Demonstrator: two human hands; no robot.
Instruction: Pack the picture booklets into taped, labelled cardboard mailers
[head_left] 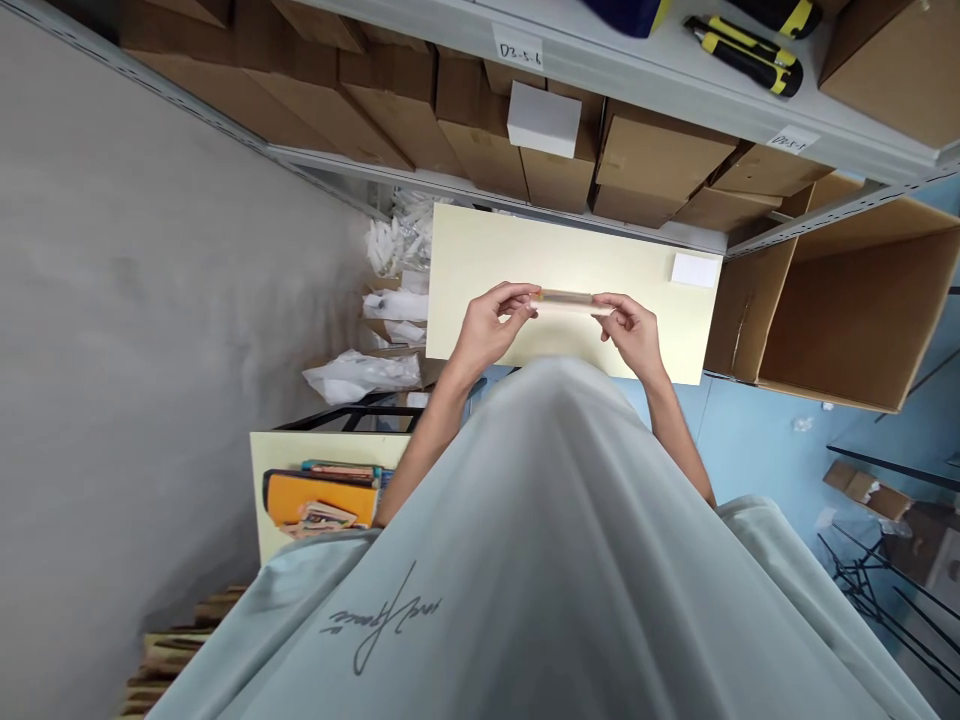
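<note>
My left hand (491,325) and my right hand (634,330) together hold a small, long, pale box-like strip (568,302), one hand pinching each end. The strip hangs level above a pale yellow table top (480,260). Both hands have their fingers curled round the ends. A small white block (695,270) lies on the table at its far right corner. My light grey shirt (540,560) fills the lower part of the view and hides the near table edge.
Metal shelves (675,75) with several brown cardboard boxes stand behind the table, with a white box (544,120) and yellow-black tools (750,55) on them. An open cardboard box (847,310) sits at right. White plastic bags (360,375) lie at left, and an orange folder (319,497) below.
</note>
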